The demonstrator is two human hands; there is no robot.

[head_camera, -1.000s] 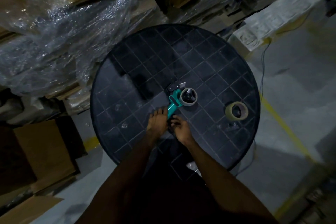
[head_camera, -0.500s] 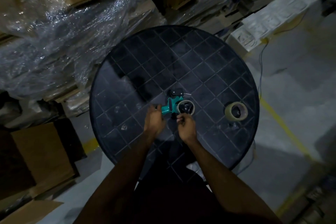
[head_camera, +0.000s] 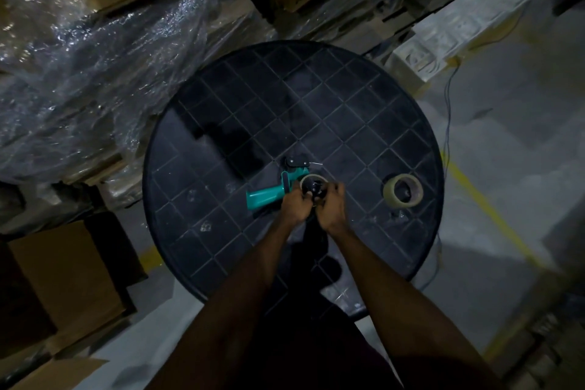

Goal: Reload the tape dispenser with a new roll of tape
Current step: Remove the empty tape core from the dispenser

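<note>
A teal tape dispenser (head_camera: 267,198) lies near the middle of a round black table (head_camera: 316,98), its handle pointing left and its black cutter head toward the far side. An almost bare tape core (head_camera: 311,182) sits on its spindle. My left hand (head_camera: 296,204) and my right hand (head_camera: 330,206) close together around that core and the dispenser's hub, hiding its near side. A fuller roll of clear tape (head_camera: 403,190) lies flat on the table, to the right of my hands and apart from them.
Plastic-wrapped cardboard stacks (head_camera: 95,51) crowd the table's left and far sides. Brown boxes (head_camera: 63,269) stand at lower left. A white foam block (head_camera: 459,25) and a thin cable (head_camera: 446,123) lie on the grey floor to the right, which carries a yellow line (head_camera: 487,209).
The dispenser has turned so its handle points left instead of toward me. Both hands moved from the handle up to the core on the spindle.
</note>
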